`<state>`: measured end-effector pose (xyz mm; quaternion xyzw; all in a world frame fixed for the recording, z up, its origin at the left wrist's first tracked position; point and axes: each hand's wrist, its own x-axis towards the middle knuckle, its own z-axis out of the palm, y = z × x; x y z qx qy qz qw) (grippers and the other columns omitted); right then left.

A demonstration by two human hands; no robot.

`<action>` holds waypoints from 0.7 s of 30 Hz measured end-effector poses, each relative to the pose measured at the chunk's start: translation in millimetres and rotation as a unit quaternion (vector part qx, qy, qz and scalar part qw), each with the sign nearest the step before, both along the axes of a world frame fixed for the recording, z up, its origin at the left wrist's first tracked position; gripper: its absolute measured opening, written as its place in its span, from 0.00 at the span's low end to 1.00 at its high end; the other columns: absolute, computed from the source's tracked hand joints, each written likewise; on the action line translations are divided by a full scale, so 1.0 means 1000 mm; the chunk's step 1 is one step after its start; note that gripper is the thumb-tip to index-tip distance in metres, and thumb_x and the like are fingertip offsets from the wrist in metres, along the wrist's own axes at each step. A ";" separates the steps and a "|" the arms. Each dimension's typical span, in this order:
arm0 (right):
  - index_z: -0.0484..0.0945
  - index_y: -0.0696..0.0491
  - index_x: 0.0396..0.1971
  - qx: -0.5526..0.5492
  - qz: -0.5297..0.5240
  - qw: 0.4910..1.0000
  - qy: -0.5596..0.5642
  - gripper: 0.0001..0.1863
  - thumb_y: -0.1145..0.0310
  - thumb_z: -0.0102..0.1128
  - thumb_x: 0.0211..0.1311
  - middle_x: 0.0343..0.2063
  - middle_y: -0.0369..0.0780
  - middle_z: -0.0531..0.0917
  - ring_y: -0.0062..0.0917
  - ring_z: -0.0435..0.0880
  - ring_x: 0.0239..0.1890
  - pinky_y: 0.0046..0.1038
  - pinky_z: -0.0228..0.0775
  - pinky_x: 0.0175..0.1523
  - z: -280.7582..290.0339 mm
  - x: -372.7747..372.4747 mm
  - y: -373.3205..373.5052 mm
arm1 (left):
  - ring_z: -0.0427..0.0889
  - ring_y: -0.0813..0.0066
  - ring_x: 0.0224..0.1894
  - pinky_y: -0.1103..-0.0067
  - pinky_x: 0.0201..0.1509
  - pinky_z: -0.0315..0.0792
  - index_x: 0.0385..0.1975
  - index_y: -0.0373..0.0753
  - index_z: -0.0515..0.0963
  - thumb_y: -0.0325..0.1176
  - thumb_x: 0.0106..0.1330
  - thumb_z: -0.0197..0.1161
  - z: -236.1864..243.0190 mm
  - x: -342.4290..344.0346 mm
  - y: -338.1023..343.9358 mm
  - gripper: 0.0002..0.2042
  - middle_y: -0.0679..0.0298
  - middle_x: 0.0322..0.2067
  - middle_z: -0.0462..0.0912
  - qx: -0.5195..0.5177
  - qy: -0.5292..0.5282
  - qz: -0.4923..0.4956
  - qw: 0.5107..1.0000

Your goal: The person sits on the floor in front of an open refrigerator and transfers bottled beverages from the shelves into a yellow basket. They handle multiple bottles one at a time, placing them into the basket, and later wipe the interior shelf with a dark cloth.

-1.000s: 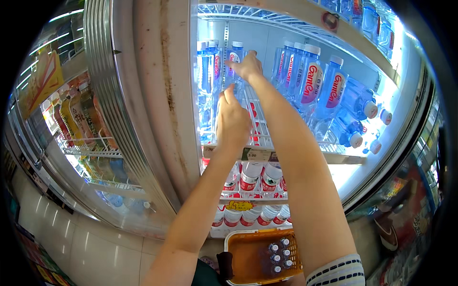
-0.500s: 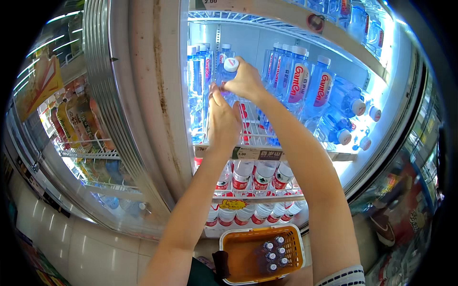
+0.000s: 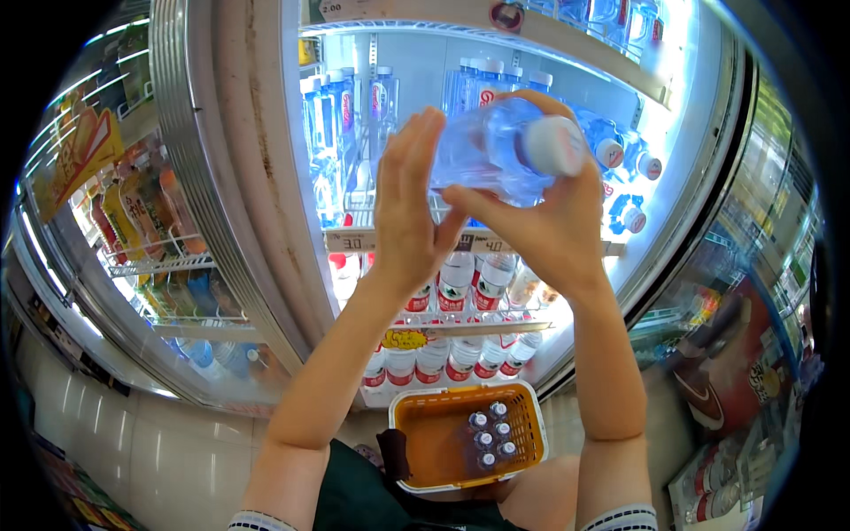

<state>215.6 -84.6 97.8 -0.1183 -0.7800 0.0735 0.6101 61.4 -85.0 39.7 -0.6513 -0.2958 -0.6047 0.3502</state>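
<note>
A clear blue water bottle point(image 3: 487, 150) with a white cap lies tilted in front of the fridge shelf, its cap toward the right and its base toward the left. My right hand point(image 3: 562, 232) is wrapped round it near the cap, thumb below and fingers behind. Beside the base, my left hand point(image 3: 407, 208) is held up flat with fingers stretched; whether it touches the bottle I cannot tell. Behind them, upright blue bottles point(image 3: 334, 115) stand on the middle shelf, and more bottles point(image 3: 624, 155) lie stacked on its right side.
A yellow basket point(image 3: 425, 482) with a white rim, holding several small capped bottles point(image 3: 486, 439), stands below my arms. Red-labelled bottles point(image 3: 431, 361) fill the lower shelves. The fridge frame point(image 3: 266, 177) rises on the left, and a shelf edge point(image 3: 567, 40) crosses above.
My right hand has drawn the bottle out from the shelf toward me and turned it sideways. My left hand has come back with it, and the view has shifted.
</note>
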 end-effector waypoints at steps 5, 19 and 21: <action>0.70 0.59 0.50 -0.139 0.055 0.988 -0.044 0.40 0.63 0.81 0.34 0.39 0.40 0.81 0.23 0.81 0.43 0.26 0.74 0.49 -0.058 0.053 -0.024 | 0.71 0.53 0.54 0.62 0.59 0.64 0.62 0.35 0.63 0.33 0.53 0.69 -0.069 0.049 -0.051 0.35 0.51 0.54 0.70 -0.164 -0.053 -0.061 0.983; 0.72 0.53 0.43 -0.461 -0.058 0.840 -0.282 0.27 0.62 0.69 0.41 0.42 0.46 0.78 0.42 0.78 0.47 0.37 0.72 0.50 -0.369 0.063 -0.018 | 0.69 0.48 0.57 0.66 0.61 0.66 0.60 0.35 0.63 0.21 0.49 0.63 -0.381 0.084 -0.083 0.33 0.49 0.55 0.69 -0.602 -0.203 -0.065 0.769; 0.72 0.53 0.44 -0.439 -0.078 0.839 -0.312 0.28 0.64 0.69 0.39 0.39 0.46 0.80 0.42 0.78 0.46 0.39 0.70 0.49 -0.420 0.057 -0.010 | 0.69 0.48 0.57 0.65 0.61 0.66 0.60 0.35 0.64 0.21 0.49 0.61 -0.417 0.077 -0.080 0.32 0.48 0.54 0.69 -0.656 -0.192 -0.046 0.729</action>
